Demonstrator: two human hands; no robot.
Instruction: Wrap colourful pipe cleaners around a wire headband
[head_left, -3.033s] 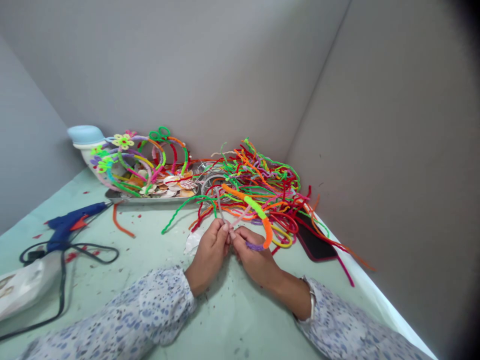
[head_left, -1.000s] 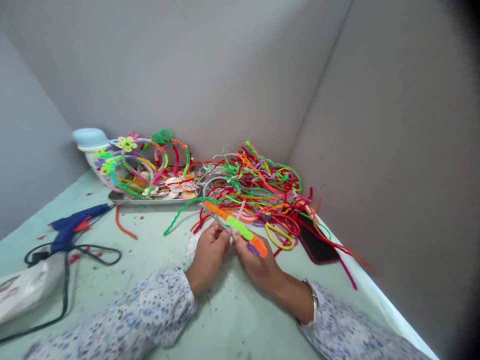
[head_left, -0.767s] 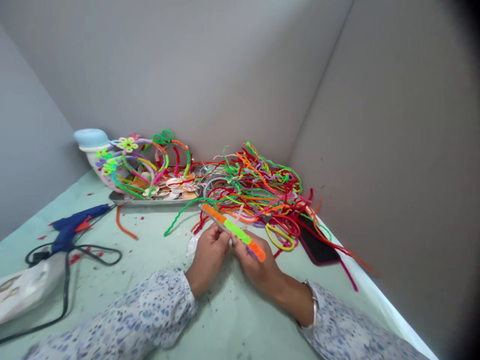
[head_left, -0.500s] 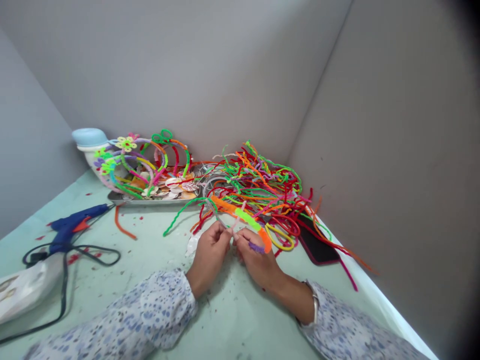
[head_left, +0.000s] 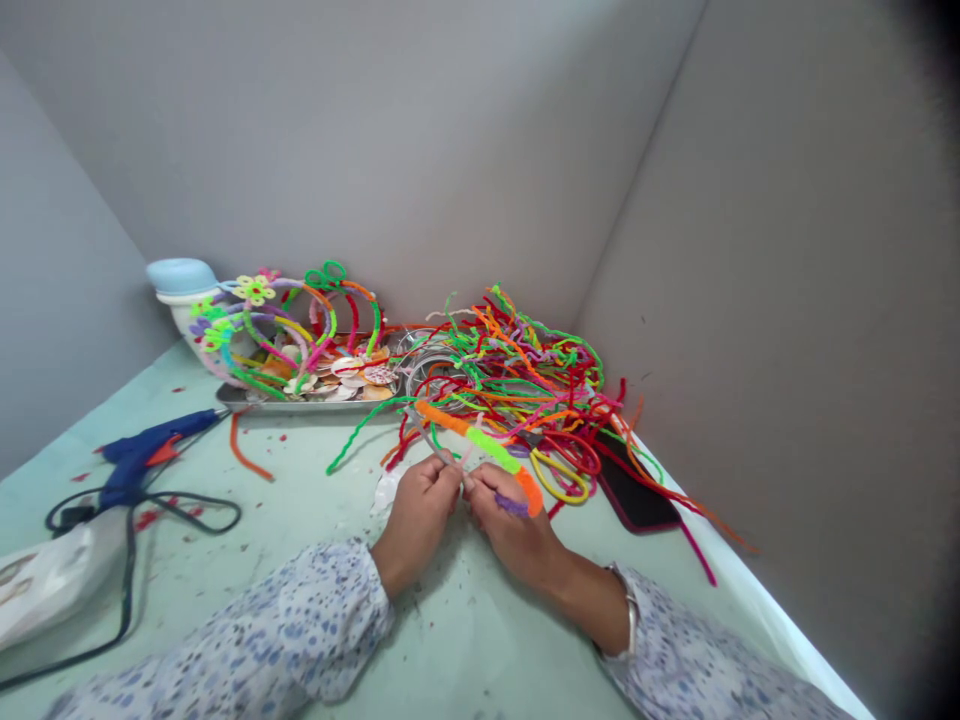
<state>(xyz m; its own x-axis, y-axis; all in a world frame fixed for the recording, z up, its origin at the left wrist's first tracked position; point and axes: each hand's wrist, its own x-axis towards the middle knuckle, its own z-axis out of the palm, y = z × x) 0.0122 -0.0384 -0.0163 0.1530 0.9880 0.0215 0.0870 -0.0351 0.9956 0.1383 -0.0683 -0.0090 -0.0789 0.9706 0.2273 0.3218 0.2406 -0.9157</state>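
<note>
My left hand [head_left: 421,508] and my right hand [head_left: 517,525] meet over the table's middle, fingers closed in pinches with the fingertips almost touching. Between them is a thin curved headband [head_left: 491,447], partly wrapped in fuzzy orange, lime green and purple pipe cleaner; a bare greyish stretch runs up from the left fingers. The wrapped purple end passes by the right hand's fingers. A short pale pink pipe cleaner [head_left: 471,456] sticks up at the fingertips. Which fingers press on the band and which on the pink strand is partly hidden.
Behind lie a heap of coloured pipe cleaners [head_left: 517,350], yellow-handled scissors [head_left: 561,477] and a dark phone [head_left: 637,492]. At left back, decorated headbands [head_left: 330,310] stand over a metal tray [head_left: 315,405] of shells. A blue glue gun [head_left: 131,460] and its cord lie left.
The headband has tilted slightly, its orange end shifting left and down, and the bare stretch shows more above my left fingers. Both hands stay nearly in place.
</note>
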